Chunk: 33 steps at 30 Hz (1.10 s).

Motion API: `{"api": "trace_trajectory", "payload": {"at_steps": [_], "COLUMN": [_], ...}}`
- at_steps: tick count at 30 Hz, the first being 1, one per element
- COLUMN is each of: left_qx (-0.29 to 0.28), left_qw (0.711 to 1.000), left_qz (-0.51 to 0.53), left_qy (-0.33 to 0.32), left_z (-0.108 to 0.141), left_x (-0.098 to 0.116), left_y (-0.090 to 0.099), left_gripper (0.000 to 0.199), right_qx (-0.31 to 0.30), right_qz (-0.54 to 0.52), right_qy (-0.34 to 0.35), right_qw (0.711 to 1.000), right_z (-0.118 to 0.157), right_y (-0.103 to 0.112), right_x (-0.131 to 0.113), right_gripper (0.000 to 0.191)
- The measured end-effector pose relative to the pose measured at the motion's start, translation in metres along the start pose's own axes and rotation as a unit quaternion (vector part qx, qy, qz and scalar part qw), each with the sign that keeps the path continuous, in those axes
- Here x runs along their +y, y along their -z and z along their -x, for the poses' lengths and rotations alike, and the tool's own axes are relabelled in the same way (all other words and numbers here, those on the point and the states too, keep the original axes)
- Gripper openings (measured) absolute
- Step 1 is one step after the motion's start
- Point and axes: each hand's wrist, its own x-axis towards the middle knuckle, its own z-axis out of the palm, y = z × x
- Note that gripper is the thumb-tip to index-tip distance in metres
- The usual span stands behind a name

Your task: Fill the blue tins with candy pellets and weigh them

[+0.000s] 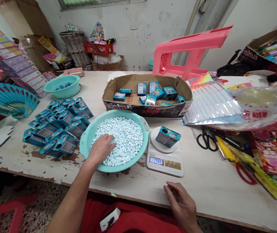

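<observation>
The left hand (102,149), fingers loosely spread, touches pale pellets (127,139) in a teal basin (119,168); whether it grips any cannot be told. They look light, hard and slippery, best pinched or scooped. The right hand (181,203) is half open, visibly empty. A cardboard box (143,111) holds blue tins (169,91); another tin (166,138) rests on the scale (156,165).

Left of the left hand (101,148) stand tins (67,144); right, past the basin (86,131), a scale (159,167) bears one tin (167,137); beyond lies a carton (144,111).
</observation>
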Motion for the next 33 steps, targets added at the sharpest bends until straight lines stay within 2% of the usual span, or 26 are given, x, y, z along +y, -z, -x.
{"api": "trace_trajectory", "payload": {"at_steps": [33], "left_qx": [-0.003], "left_qw": [1.000], "left_qz": [-0.010], "left_qy": [0.011], "left_z": [0.0015], "left_x": [-0.0016], "left_y": [-0.0005], "left_gripper": [0.023], "right_qx": [0.002], "right_qz": [0.015], "right_qy": [0.025], "right_qw": [1.000], "right_z": [-0.0049], "right_y": [-0.0043], "right_x": [0.0002], "right_gripper": [0.013]}}
